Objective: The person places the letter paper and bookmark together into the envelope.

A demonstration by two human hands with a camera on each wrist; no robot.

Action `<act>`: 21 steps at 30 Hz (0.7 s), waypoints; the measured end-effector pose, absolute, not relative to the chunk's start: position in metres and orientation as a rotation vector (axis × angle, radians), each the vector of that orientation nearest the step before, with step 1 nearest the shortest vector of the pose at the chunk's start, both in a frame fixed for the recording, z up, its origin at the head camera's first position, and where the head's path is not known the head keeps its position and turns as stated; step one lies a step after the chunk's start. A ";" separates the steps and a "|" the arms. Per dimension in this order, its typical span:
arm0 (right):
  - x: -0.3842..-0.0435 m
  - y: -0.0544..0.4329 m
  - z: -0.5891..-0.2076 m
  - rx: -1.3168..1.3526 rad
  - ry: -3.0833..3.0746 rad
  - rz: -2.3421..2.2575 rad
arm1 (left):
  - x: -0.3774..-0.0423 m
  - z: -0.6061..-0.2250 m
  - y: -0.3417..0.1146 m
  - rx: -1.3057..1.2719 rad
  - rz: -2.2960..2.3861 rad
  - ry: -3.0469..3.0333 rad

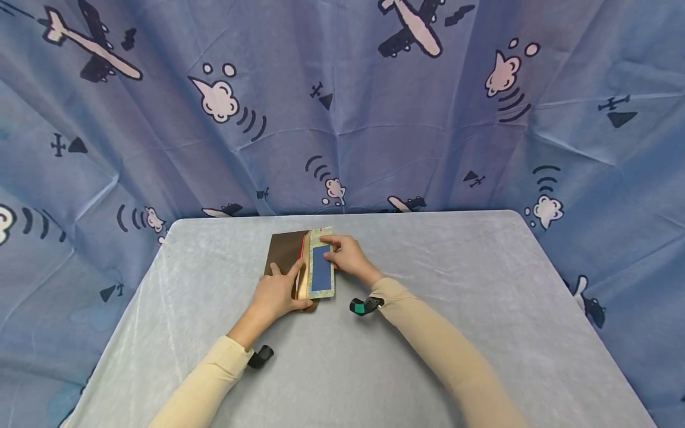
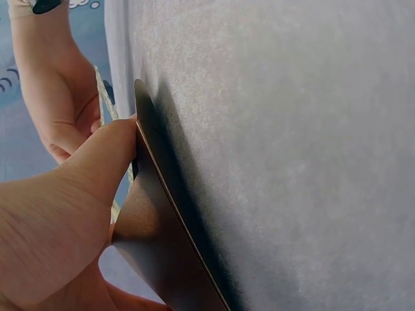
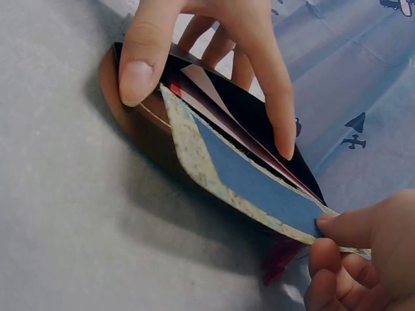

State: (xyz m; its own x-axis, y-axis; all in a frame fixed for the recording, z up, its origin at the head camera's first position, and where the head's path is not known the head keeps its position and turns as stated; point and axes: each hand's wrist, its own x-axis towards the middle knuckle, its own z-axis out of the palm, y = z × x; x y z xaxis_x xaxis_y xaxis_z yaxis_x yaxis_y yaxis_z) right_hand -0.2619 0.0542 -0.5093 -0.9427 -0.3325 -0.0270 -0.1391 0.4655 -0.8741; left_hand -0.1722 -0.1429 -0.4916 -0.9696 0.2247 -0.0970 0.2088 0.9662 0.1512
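Observation:
A brown card sleeve [image 1: 285, 248] is on the table, its mouth spread apart. White and red-edged papers [image 3: 217, 113] show inside it in the right wrist view. My left hand [image 1: 272, 295] grips the sleeve, the thumb on its near edge and the other fingers spread across the mouth. With thumb and fingers, my right hand [image 1: 349, 257] pinches a long strip-shaped card [image 1: 321, 270] with a blue panel and a pale green patterned border. The card lies along the sleeve's right side; how far it reaches inside is unclear. A magenta tassel [image 3: 283, 256] hangs beneath it.
The table [image 1: 214, 261] has a light grey cloth cover. Behind it hangs a blue curtain [image 1: 299, 107] printed with planes and clouds. Black bands [image 1: 366, 306] with small devices are worn on both wrists.

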 end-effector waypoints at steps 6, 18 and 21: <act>-0.263 0.051 -0.511 -0.411 2.523 -1.446 | -0.172 -0.492 -0.142 0.334 0.209 3.008; -0.264 0.044 -0.515 -0.430 2.618 -1.355 | -0.172 -0.493 -0.141 0.346 0.189 3.015; -0.263 0.042 -0.516 -0.439 2.657 -1.308 | -0.172 -0.493 -0.141 0.346 0.189 3.016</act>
